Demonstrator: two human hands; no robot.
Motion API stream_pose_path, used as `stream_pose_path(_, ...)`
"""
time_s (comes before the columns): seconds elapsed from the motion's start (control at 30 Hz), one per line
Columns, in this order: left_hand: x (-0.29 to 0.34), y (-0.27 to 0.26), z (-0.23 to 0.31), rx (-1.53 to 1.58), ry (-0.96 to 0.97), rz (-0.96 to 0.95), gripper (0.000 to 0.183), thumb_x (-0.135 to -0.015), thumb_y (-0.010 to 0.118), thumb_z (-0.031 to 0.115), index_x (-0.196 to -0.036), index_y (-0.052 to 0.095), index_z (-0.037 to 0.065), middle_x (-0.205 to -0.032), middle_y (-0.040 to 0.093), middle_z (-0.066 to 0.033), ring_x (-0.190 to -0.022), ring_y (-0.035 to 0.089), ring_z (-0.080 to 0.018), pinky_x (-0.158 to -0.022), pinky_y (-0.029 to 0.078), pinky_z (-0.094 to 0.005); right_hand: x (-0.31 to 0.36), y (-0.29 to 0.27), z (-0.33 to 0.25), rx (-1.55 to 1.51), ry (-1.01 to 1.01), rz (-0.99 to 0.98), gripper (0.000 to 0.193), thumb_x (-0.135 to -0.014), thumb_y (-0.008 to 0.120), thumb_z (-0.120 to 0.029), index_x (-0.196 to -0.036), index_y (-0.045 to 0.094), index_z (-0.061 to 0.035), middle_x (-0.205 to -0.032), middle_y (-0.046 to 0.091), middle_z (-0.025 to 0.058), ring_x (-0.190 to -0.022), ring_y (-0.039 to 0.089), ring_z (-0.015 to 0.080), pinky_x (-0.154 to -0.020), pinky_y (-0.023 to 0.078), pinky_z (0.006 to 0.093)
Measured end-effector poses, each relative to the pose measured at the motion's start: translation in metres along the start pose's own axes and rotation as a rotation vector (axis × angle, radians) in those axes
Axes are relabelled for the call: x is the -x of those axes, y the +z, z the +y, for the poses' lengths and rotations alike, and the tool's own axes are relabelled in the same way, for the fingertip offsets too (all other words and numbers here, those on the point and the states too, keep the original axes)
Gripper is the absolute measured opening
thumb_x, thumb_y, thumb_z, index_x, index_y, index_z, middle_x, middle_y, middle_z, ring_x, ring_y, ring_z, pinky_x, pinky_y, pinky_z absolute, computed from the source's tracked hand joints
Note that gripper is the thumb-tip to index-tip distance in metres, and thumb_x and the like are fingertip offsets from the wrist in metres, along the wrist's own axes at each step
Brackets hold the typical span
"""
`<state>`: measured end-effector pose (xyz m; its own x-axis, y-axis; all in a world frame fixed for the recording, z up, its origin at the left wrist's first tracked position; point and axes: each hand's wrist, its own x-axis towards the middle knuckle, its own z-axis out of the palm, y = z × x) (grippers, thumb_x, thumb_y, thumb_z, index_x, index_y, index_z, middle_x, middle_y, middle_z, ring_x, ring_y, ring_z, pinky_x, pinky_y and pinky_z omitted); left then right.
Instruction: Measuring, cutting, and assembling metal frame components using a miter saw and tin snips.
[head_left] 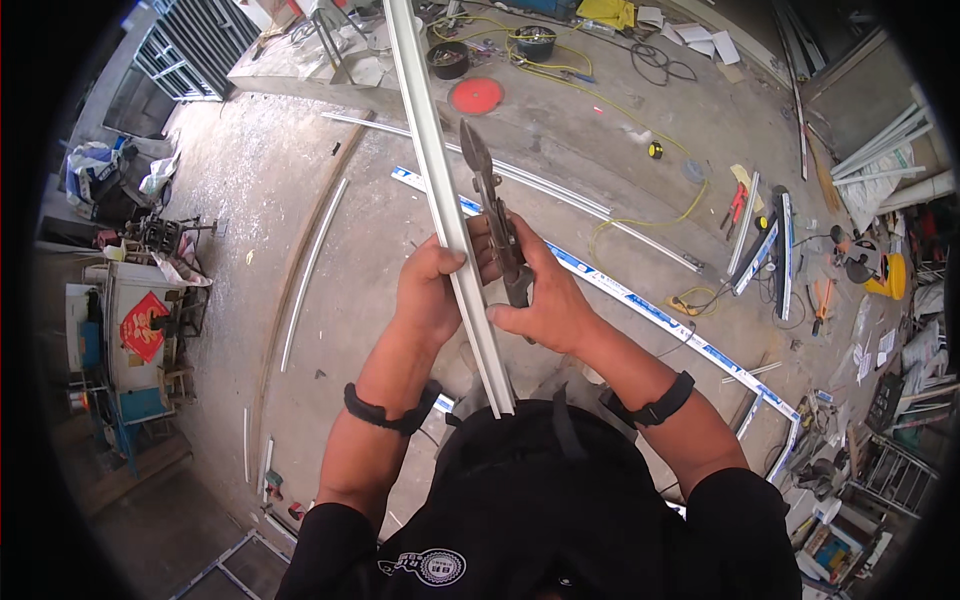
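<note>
A long pale metal channel [425, 130] slants from the top of the view down toward my waist. My left hand [428, 290] is wrapped round it near its lower end, thumb lying along the edge. Just right of the channel, my right hand [555, 300] grips a pair of worn tin snips [497, 222], whose dark blades point up and away from me. The blades are beside the channel and look pressed together. Fingers of my left hand pass behind the channel close to the snips, and whether they touch the tool I cannot tell.
Long blue-and-white wrapped strips [640, 298] and a bare metal length [560, 192] lie across the concrete floor. Beyond are a red disc [476, 96], black tubs [448, 60] and a yellow cord [645, 137]. Red-handled cutters [735, 208] and a yellow bucket [890, 278] are at right.
</note>
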<state>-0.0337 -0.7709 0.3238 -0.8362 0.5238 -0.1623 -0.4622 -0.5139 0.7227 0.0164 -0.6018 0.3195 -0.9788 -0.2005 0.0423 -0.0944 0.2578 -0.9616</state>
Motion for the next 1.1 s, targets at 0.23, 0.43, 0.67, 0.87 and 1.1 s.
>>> stream_pose_path(0.23,-0.054,0.058,-0.033,0.000,-0.065,0.150,0.053,-0.077,0.058,0.021,-0.123,0.052,-0.005,-0.100,0.065,-0.0192,-0.084,0.064,-0.0285,-0.072,0.055,-0.0354,0.089,-0.102,0.028,-0.461,0.232,0.111,0.082,-0.069,0.063,-0.010,-0.145,0.032,-0.0027,-0.126,0.053,0.0129,-0.120,0.052,0.0241,-0.105,0.038,0.0384)
stream_pose_path(0.43,-0.087,0.088,-0.032,0.117,0.042,0.248,0.027,-0.086,0.052,0.014,-0.108,0.055,-0.002,-0.080,0.057,-0.0094,-0.068,0.057,-0.0212,-0.058,0.052,-0.0290,0.176,-0.129,0.047,-0.659,0.330,0.093,0.078,-0.068,0.058,-0.005,-0.142,0.036,-0.0032,-0.126,0.053,0.0118,-0.121,0.052,0.0253,-0.107,0.036,0.0401)
stream_pose_path(0.67,-0.134,0.092,-0.008,0.150,0.113,0.260,0.019,-0.087,0.052,0.011,-0.101,0.052,-0.002,-0.082,0.056,-0.0094,-0.072,0.056,-0.0219,-0.062,0.052,-0.0295,0.219,-0.117,0.015,-0.410,0.397,-0.070,0.087,-0.069,0.059,-0.004,-0.150,0.026,-0.0049,-0.131,0.051,0.0169,-0.125,0.048,0.0265,-0.107,0.034,0.0325)
stream_pose_path(0.87,-0.181,0.081,0.007,0.163,0.052,0.168,0.016,-0.088,0.050,0.012,-0.097,0.052,-0.002,-0.081,0.055,-0.0084,-0.072,0.057,-0.0208,-0.062,0.052,-0.0296,0.210,-0.110,-0.004,-0.377,0.473,-0.021,0.090,-0.069,0.059,-0.004,-0.151,0.023,-0.0034,-0.135,0.049,0.0187,-0.127,0.047,0.0297,-0.108,0.033,0.0328)
stream_pose_path(1.1,-0.211,0.081,0.011,0.153,-0.023,0.126,0.014,-0.089,0.049,0.011,-0.096,0.051,-0.001,-0.080,0.054,-0.0082,-0.070,0.056,-0.0215,-0.061,0.052,-0.0302,0.188,-0.098,-0.018,-0.355,0.613,0.111,0.095,-0.066,0.060,-0.010,-0.152,0.020,0.0009,-0.142,0.041,0.0141,-0.124,0.043,0.0236,-0.110,0.027,0.0305)
